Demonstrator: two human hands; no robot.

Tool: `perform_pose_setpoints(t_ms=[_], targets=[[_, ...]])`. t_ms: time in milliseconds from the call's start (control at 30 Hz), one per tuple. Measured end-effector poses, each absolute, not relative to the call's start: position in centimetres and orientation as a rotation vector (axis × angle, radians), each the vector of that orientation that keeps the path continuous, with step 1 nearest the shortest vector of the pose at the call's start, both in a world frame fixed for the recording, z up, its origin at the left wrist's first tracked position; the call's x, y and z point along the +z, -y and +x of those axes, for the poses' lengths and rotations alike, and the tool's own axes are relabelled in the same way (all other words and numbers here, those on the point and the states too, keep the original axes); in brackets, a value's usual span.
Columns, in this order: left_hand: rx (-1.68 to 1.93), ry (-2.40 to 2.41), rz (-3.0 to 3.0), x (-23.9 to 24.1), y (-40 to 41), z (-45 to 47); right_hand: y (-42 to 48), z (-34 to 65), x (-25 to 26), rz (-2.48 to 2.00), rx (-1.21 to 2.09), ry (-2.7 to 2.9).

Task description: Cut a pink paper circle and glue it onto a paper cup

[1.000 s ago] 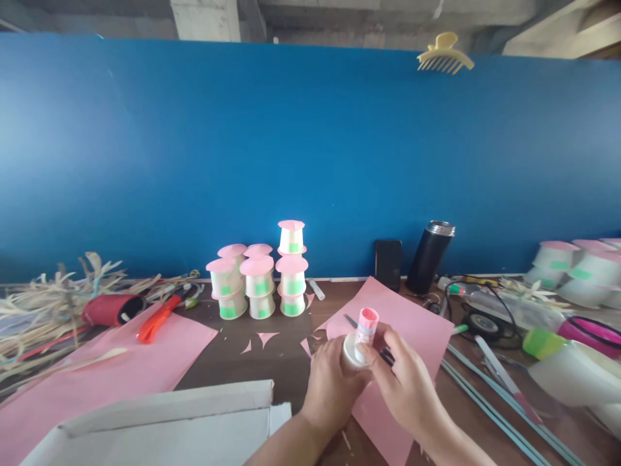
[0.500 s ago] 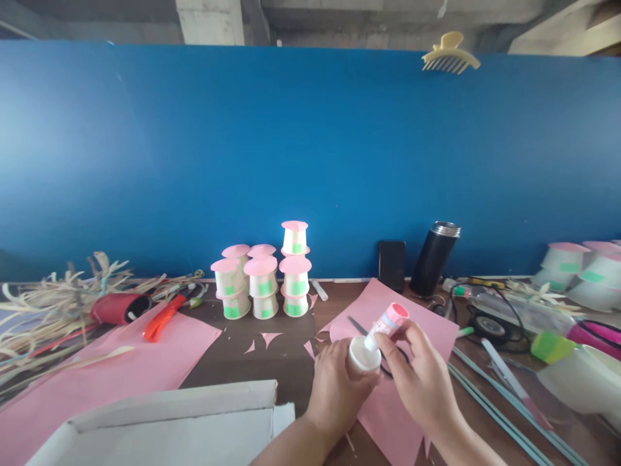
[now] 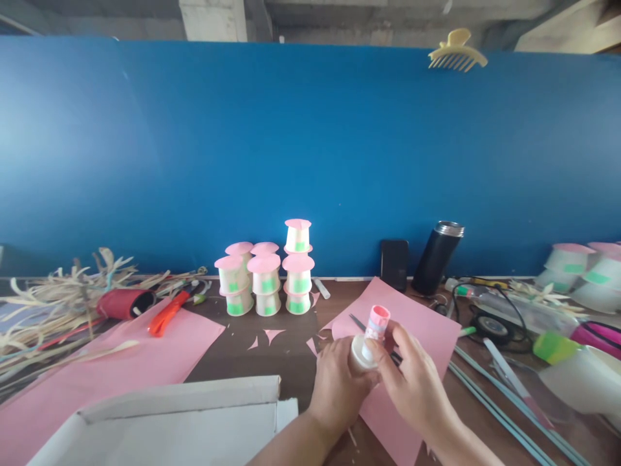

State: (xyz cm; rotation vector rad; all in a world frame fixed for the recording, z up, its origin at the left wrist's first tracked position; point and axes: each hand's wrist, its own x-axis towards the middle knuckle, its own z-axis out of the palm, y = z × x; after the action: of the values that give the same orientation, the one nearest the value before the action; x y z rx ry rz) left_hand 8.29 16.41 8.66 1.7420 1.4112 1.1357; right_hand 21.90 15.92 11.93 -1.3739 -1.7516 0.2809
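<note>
My left hand [image 3: 337, 385] is wrapped round a small white paper cup [image 3: 359, 355], its round end turned up. Between the thumb and fingers of my right hand [image 3: 414, 372] is a pink and white glue stick [image 3: 377, 327], its lower end against the cup's round end. Beneath both hands lies a pink paper sheet [image 3: 427, 323], with scissors [image 3: 358, 321] on it, partly hidden by the hands. Further back on the left stand stacked paper cups [image 3: 264, 285] with pink discs and green patches.
A white box [image 3: 184, 421] is at the front left, near pink paper [image 3: 194, 343], an orange-handled tool [image 3: 167, 316] and dry strips [image 3: 53, 310]. A phone [image 3: 394, 265] and black flask [image 3: 436, 259] lean on the blue partition [image 3: 310, 142]. Pale blue sticks [image 3: 504, 408] lie right.
The glue stick has shifted left and tipped more upright on the cup's end. My right hand has moved slightly left with it; my left hand keeps its hold on the cup.
</note>
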Motion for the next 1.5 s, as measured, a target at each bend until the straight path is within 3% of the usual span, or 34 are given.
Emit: perform_pose_setpoints(t_ms=[667, 1100, 1500], targets=[[1.132, -1.424, 1.734, 9.0, -16.4, 8.2, -15.6, 21.9, 12.4, -1.327, 0.466, 1.752], [1.107, -1.426, 1.749, 9.1, -16.4, 8.1, -16.3, 21.2, 10.9, -1.340, 0.347, 1.674], [1.099, -1.425, 1.672, 9.4, -16.1, 8.1, -16.2, 23.4, 12.8, -1.272, 0.365, 1.340]])
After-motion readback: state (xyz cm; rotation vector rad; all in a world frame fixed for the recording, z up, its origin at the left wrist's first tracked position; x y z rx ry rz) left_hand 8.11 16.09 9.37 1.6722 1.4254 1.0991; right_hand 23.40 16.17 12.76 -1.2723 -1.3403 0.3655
